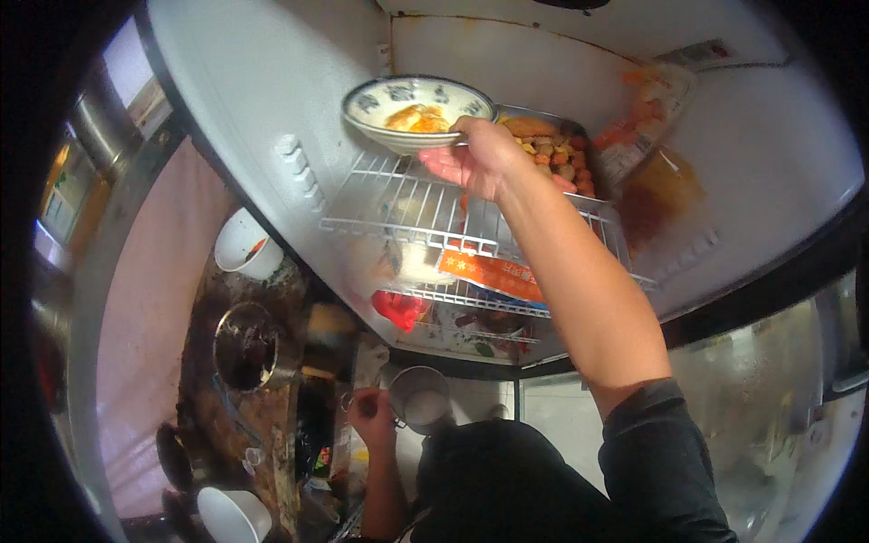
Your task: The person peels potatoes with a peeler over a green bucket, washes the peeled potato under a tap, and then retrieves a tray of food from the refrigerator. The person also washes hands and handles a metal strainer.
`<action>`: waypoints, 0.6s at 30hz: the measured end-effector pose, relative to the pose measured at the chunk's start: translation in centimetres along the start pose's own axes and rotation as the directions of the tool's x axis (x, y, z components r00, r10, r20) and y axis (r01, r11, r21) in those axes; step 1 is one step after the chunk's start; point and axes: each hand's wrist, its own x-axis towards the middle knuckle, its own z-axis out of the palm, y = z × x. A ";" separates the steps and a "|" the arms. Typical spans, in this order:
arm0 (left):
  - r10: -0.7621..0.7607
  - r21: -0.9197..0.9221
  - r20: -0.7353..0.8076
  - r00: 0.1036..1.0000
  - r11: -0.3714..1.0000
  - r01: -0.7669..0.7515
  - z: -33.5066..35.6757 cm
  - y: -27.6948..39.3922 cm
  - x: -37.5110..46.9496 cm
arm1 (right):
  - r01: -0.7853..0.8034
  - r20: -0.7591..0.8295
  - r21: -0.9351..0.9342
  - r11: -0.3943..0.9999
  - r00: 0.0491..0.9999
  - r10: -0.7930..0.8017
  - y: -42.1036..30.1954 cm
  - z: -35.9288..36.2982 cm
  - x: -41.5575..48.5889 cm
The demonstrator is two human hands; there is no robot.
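My right hand (485,156) reaches into an upright refrigerator and grips the rim of a patterned bowl (373,129), thumb on the rim and fingers beneath. Egg-like yellow and white food (419,119) lies in the bowl. The bowl is above a white wire shelf (380,197). Behind my wrist, a metal tray (594,195) holds sausages and other pieces of food. My left hand (373,414) is low, beside a metal pot (421,397); its fingers are curled, and whether it holds the pot's handle is unclear.
Below the shelf lie an orange package (489,268) and a red bag (400,309). A bag of food (645,122) leans at the refrigerator's right wall. On the left are a white tub (249,244), a dark round pot (246,346) and a white bowl (231,516).
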 end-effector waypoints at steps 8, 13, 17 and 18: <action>-0.010 0.025 0.089 0.996 1.000 0.008 0.8 -0.8 0.7 | 0.180 0.019 -0.078 0.981 0.984 -0.179 -0.4 -3.2 -5.3; -0.008 0.012 0.142 0.990 1.000 0.006 2.2 -0.6 1.9 | 0.139 0.446 -0.652 0.746 0.865 0.228 6.6 -9.9 -19.0; 0.046 0.009 0.272 0.961 0.999 -0.051 3.6 -0.1 2.4 | -0.155 -0.155 -0.935 0.319 0.988 0.028 14.6 -15.1 -15.6; 0.019 0.030 0.278 0.960 0.999 -0.029 3.9 0.0 2.4 | 0.039 -0.033 -0.962 0.271 0.966 -0.255 16.4 -15.4 -15.0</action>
